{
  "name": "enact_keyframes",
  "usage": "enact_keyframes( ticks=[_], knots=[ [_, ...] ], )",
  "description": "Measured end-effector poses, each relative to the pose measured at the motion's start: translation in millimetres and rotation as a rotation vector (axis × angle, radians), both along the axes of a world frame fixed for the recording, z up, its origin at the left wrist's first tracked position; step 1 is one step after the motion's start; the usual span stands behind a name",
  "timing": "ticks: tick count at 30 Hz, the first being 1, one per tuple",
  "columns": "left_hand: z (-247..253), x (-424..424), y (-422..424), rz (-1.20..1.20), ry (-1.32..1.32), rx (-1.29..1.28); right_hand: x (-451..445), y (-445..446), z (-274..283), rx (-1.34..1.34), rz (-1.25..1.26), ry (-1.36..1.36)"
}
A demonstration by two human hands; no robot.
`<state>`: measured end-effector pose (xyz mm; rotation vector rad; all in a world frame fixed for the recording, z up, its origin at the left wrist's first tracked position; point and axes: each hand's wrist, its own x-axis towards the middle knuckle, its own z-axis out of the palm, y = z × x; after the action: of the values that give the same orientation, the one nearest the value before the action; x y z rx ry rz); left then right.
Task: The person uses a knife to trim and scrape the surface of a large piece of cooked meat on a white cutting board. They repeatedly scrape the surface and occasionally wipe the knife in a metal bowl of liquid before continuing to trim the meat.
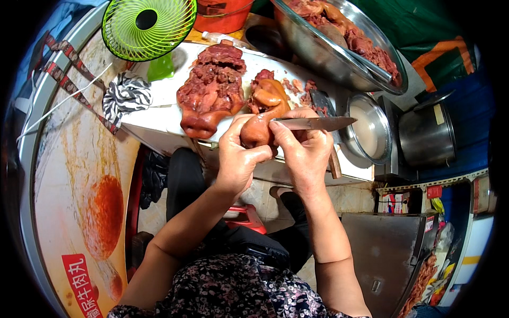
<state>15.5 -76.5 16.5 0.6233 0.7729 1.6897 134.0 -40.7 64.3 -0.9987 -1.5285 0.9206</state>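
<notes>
My left hand (239, 155) grips the near end of a brown, glossy piece of cooked meat with skin (258, 129), at the front edge of the white board (167, 115). In my right hand (303, 149) is a small knife (318, 123), its blade pointing right; thumb and fingers of that hand also meet the meat's right side. Left of it lies a larger piece of dark red cooked meat with a snout-like end (212, 91). A cleaver (321, 101) with a wooden handle rests at the right, partly behind my right hand. Meat scraps (295, 85) lie beyond.
A large steel basin of meat (318, 51) stands at the back right, a steel bowl of cloudy liquid (368, 131) at the right. A green fan (147, 24), a zebra-striped cloth (127, 95) and an orange bucket (222, 16) are farther left. A steel pot (425, 135) stands far right.
</notes>
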Motion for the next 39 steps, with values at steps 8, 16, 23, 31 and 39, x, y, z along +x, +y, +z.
enact_keyframes(
  ticks=[8, 16, 23, 31, 39],
  knots=[
    [-6.7, 1.6, 2.9, 0.079, 0.130, 0.074, -1.8, 0.6, -0.5, 0.155, 0.070, -0.022],
    [-0.2, -5.9, -2.6, 0.005, -0.001, -0.098, 21.6, 8.3, 9.9, 0.179, -0.107, -0.218],
    [-14.4, -8.8, 1.0, 0.040, -0.110, -0.078, 20.8, -14.9, 26.9, 0.349, 0.407, -0.838],
    [8.5, -14.7, -5.2, 0.054, -0.062, -0.022, 17.8, -24.5, 38.7, 0.432, 0.237, -0.991],
    [14.2, -13.1, -11.3, 0.042, -0.045, -0.048, 6.4, -13.3, 40.8, -0.068, 0.133, -0.038]
  ],
)
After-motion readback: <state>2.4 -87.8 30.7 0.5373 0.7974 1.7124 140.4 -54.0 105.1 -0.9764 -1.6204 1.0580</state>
